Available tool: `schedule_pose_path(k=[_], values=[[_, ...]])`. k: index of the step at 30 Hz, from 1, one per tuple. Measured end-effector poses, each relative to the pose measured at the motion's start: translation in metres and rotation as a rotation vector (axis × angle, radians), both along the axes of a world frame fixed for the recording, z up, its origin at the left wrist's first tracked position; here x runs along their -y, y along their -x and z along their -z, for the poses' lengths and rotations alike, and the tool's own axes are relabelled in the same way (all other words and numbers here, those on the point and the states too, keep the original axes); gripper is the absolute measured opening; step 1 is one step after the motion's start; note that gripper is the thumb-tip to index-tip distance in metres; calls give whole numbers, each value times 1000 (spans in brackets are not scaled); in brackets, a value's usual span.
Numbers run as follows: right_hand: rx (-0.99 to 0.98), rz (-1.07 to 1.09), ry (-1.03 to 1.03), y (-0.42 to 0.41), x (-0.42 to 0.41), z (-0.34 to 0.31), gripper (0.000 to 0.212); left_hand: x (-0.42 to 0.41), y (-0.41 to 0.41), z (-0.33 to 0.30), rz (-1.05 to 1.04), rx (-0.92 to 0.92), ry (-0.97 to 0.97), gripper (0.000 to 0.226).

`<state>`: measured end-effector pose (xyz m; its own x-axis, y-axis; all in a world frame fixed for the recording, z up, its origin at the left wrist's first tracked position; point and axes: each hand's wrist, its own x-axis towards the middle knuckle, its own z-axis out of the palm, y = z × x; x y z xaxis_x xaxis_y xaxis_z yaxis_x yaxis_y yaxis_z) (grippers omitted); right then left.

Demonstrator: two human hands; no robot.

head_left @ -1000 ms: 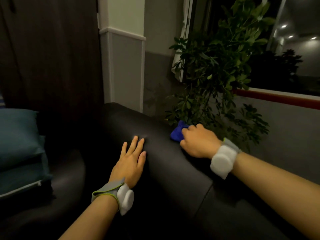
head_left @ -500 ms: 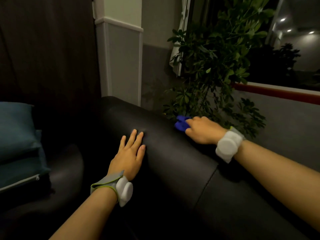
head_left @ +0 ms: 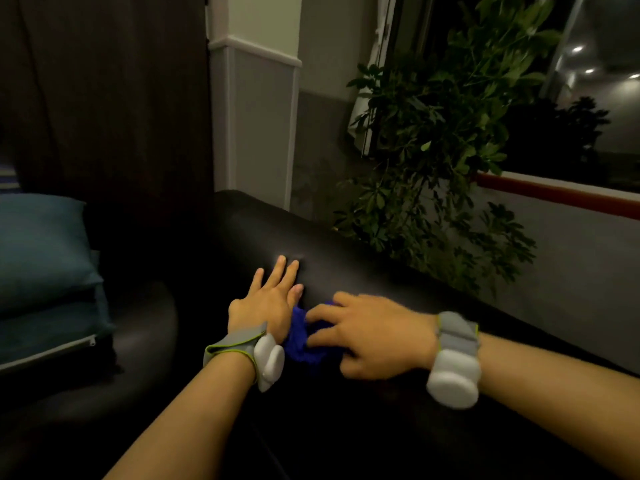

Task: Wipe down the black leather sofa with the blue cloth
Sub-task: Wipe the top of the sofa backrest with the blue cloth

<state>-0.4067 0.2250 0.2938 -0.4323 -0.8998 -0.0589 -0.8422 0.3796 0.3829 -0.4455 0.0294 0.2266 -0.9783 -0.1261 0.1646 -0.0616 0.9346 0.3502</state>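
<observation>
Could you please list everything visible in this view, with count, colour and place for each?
black leather sofa: one, black, across the middle and foreground.
crumpled blue cloth: one, bright blue, on the sofa top between the two hands.
teal fabric cushions: two, stacked, teal, far left on the seat.
leafy green potted plant: one, green, behind the sofa at right.
dark curtain: one, dark brown, upper left.
window: one, dark glass, upper right.
grey wristbands with white pods: two, one per wrist.
left hand: one, flat on the sofa, fingers straight.
right hand: one, blurred, its grip on the cloth.
</observation>
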Motion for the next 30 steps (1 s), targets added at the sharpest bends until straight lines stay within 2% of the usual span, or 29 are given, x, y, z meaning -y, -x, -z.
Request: schedule_pose_path(k=[3,5,6,8,9,11,14,17,19,21,23,25,28,30], values=[[41,158,34,25,-32,-25,59,0,0,1,21,16,-32,52],[-17,391,71,45,-61,-43,60,-1,1,-3,32,68,-22,53],[14,524,98,53,-71,-51,59,-4,1,-9,26,107,0,53],[67,660,140,58,-81,-54,56,-16,0,-26,-28,130,0,54],[32,656,141,52,-81,-53,55,-25,-2,-32,-38,98,-26,54],[-78,513,109,27,-84,-39,55,-41,-3,-37,99,35,-122,53],[-14,300,79,-10,-98,-25,69,-49,-3,-28,194,48,-129,52],[44,345,178,-1,-95,-30,61,-50,-1,-20,128,3,-85,52],[-18,432,197,12,-78,-31,56,-52,-3,-18,110,-17,-75,51],[-108,574,308,20,-69,-28,50,-54,-3,-18,116,-8,-96,51],[-180,620,367,19,-65,-25,45,-52,-3,-20,116,3,-104,51],[-176,501,327,8,-58,-19,44,-50,-4,-23,125,12,-91,51],[-82,171,247,-10,-47,-7,49,-50,-8,-24,136,42,-62,61],[-18,83,214,-9,-45,-8,53,-48,-11,-26,129,52,-46,65]])
